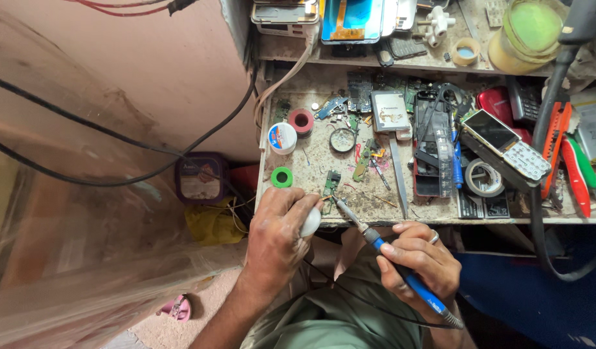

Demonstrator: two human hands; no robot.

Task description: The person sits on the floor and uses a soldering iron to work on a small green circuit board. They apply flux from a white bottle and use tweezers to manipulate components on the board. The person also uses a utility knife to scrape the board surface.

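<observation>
My left hand (278, 229) is closed around a small white rounded object (310, 222) at the front edge of a cluttered workbench (375, 207). My right hand (417, 258) grips a blue-handled soldering iron (401, 274); its metal tip (340, 205) points up-left toward the white object and a small green circuit board (331, 183) lying just beyond. The iron's black cord runs back across my lap.
On the bench lie a green solder spool (281, 177), a red spool (302, 120), a white round tin (282, 137), tweezers (399, 174), tape rolls (484, 178), an opened keypad phone (508, 145), orange pliers (556, 145) and several circuit boards. A shelf above holds phone screens (353, 19). Black cables cross the pink wall on the left.
</observation>
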